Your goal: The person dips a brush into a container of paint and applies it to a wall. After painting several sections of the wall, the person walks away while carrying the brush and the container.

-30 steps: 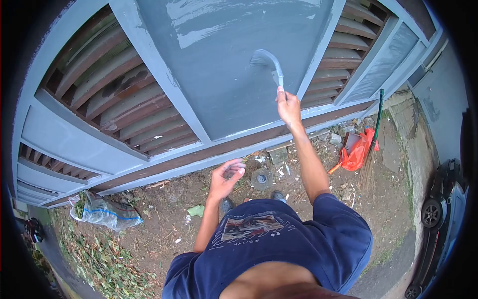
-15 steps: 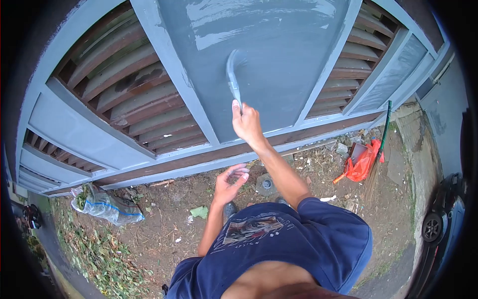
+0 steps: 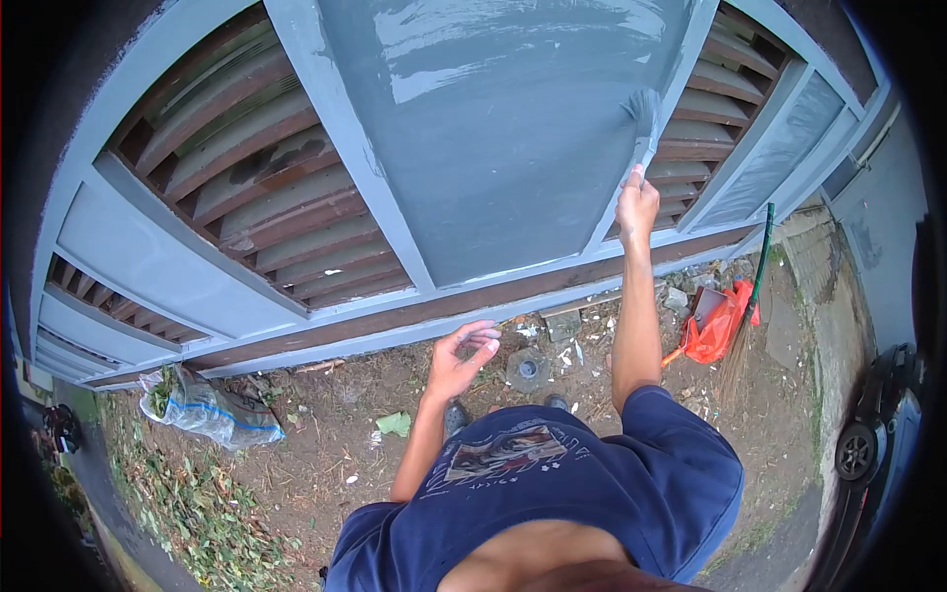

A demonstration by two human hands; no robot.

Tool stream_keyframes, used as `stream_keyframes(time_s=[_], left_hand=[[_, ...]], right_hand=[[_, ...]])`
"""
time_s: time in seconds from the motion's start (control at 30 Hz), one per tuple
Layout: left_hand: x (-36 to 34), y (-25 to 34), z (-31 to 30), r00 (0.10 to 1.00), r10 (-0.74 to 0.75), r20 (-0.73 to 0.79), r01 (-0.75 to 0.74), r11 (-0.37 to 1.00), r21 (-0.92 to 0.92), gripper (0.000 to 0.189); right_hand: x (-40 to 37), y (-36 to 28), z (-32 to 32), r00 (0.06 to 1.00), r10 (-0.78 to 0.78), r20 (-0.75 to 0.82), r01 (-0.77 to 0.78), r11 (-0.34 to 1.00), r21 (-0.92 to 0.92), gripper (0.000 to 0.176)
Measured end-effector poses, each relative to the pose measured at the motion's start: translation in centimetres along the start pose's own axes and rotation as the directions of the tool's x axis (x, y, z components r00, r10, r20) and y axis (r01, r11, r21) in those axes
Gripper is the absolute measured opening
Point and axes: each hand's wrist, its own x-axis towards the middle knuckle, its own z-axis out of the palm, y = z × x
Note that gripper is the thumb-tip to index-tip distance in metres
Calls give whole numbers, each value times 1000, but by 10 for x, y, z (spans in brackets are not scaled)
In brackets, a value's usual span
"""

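Observation:
My right hand (image 3: 636, 205) is raised and grips the handle of a paintbrush (image 3: 645, 123). Its bristles press on the right edge of the grey painted panel (image 3: 503, 128) of a large gate, beside a grey frame bar (image 3: 663, 94). Wet streaks shine near the panel's top. My left hand (image 3: 460, 357) hangs at waist height over the dirt, fingers loosely curled and apart, holding nothing.
Brown louvred slats (image 3: 266, 212) flank the panel. On the dirt lie a clear plastic bag (image 3: 202, 407), a small round can (image 3: 528, 368), an orange bag (image 3: 712, 321) and a broom (image 3: 750, 296). A dark car (image 3: 878, 414) stands at the right.
My right hand swept the brush from the panel's left-middle across to its right edge. The left hand stayed nearly still.

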Motion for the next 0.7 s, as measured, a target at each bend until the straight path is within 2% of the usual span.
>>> stream_keyframes(time_s=[0.03, 0.1, 0.17, 0.2, 0.3, 0.37, 0.4, 0.43, 0.53, 0.57, 0.6, 0.7], left_hand=[[-1, 0, 0, 1000, 5, -6, -5, 1000, 3, 34], [-5, -2, 0, 1000, -2, -27, 2, 1000, 11, 34], [-9, -4, 0, 999, -7, -39, 8, 1000, 8, 34], [-11, -5, -2, 999, -13, -45, 14, 1000, 9, 34], [-14, -5, -6, 996, -31, -79, 31, 1000, -6, 34], [-15, -5, -8, 994, -45, -99, 43, 999, -27, 34], [-14, -5, -9, 993, -47, -106, 44, 998, -37, 34], [-12, -5, -10, 992, -49, -113, 44, 998, -48, 34], [-7, -5, -11, 995, -12, -99, 8, 999, -35, 34], [-4, -3, -11, 995, -9, -98, 5, 999, -38, 34], [-2, -1, -12, 998, -8, -64, 7, 1000, -4, 34], [0, 2, -9, 1000, -12, -15, 12, 1000, 26, 34]], right_hand=[[-6, -4, 7, 1000, -4, 4, 4, 1000, 6, 58], [-36, -18, 33, 985, -168, 27, 168, 986, 4, 55], [-78, -38, 63, 950, -284, 127, 281, 959, 44, 53], [-104, -55, 73, 928, -307, 211, 289, 951, 113, 52], [-170, -85, 98, 788, -419, 452, 338, 907, 252, 51], [-193, -91, 111, 675, -462, 575, 374, 886, 274, 50], [-195, -90, 116, 658, -471, 587, 398, 880, 260, 52], [-190, -90, 114, 656, -474, 587, 401, 878, 260, 52], [-146, -80, 91, 773, -346, 532, 312, 937, 156, 55], [-128, -77, 77, 810, -373, 452, 323, 928, 187, 57], [-106, -73, 62, 826, -270, 496, 252, 962, 105, 58], [-56, -58, 24, 901, -165, 401, 166, 986, 33, 60]])
